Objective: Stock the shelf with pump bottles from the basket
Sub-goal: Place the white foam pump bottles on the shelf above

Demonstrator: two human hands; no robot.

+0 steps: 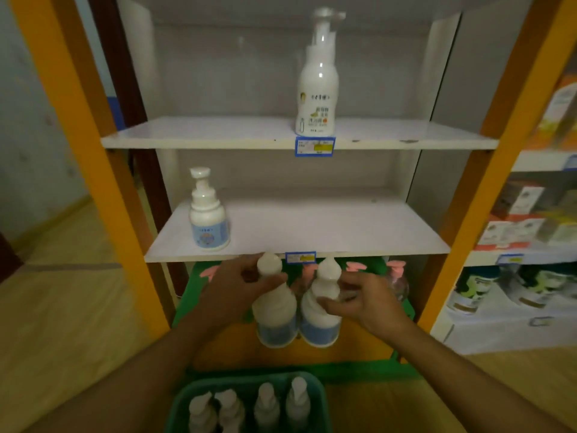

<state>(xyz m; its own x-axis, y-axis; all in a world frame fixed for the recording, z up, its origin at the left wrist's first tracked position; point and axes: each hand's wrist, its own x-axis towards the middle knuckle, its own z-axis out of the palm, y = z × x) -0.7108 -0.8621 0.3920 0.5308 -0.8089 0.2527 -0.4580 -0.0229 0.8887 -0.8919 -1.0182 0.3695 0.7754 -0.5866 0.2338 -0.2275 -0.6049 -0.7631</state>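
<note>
The shelf (343,226) holds one blue-labelled pump bottle (208,214) at its left. Below sits the green basket (318,398) (four bottles inside). The left hand (234,289) grips one bottle (274,304); the right hand (365,303) grips another bottle (321,310), side by side.

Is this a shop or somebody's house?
Most likely a shop. The white shelf has blue price tags on its edges, boxed goods fill the next rack, and a green basket holds matching pump bottles.
</note>
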